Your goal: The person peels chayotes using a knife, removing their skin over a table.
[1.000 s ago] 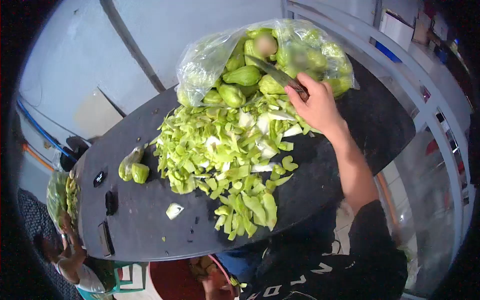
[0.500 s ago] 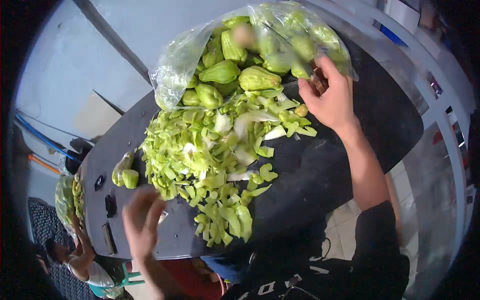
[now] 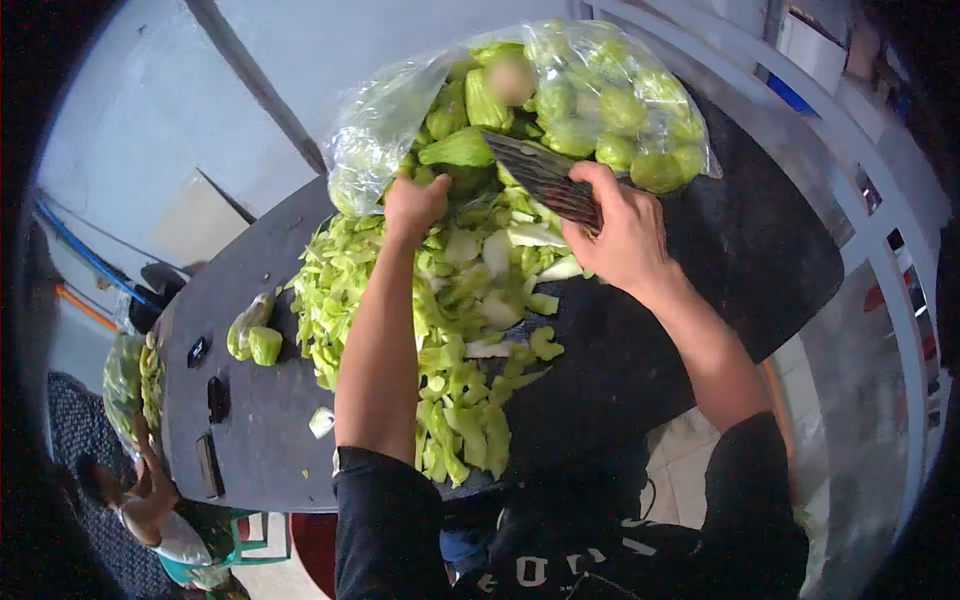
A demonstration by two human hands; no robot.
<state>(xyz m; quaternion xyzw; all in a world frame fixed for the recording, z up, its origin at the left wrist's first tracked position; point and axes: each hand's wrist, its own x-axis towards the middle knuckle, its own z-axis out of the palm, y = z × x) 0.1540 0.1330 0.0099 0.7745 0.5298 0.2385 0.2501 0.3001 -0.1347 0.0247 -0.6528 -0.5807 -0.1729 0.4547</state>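
A person's left hand (image 3: 413, 205) reaches into the mouth of a clear plastic bag (image 3: 520, 110) packed with whole green chayotes (image 3: 458, 148), fingers curled at the nearest fruit; whether they have closed on one cannot be told, since the fingertips are hidden; the right hand (image 3: 622, 235) is clenched around the handle of a broad knife (image 3: 543, 172), its blade lying flat over the bag's opening and touching the fruit; below both forearms a wide heap of pale green peelings (image 3: 440, 330) covers the middle of a dark round table (image 3: 700, 290); two cut chayote pieces (image 3: 255, 335) lie apart near the table's left edge; another person (image 3: 150, 500) sits low at the left.
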